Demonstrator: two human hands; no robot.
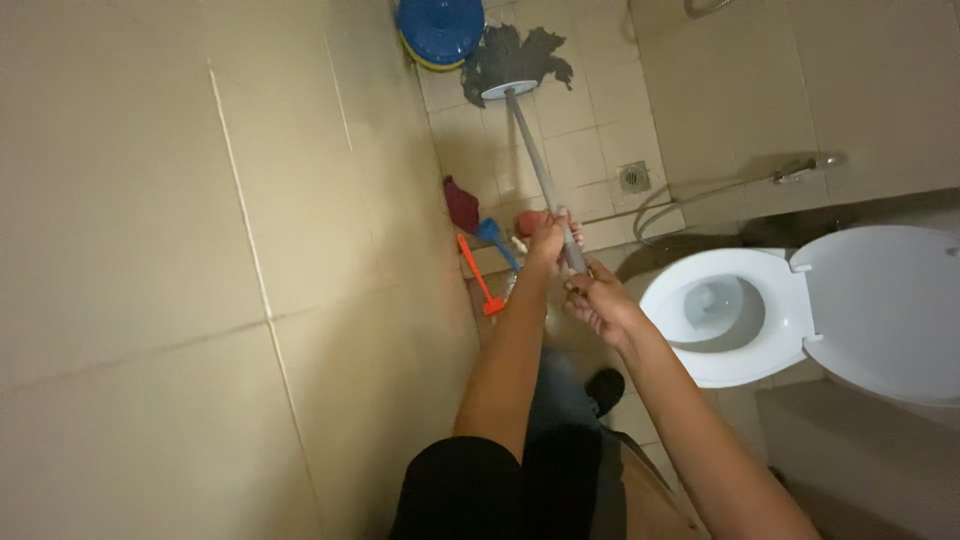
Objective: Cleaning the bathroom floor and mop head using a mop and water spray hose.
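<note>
The mop lies on the floor ahead, beside the bucket, with the toilet to the right and the drain between them.

Blue bucket cut off by my top frame edge, toilet lid cropped at right, metal fitting clipped at top centre, mop handle partly hidden inside my hands, small items by the red brush too blurred to name, my legs dark at bottom centre.
</note>
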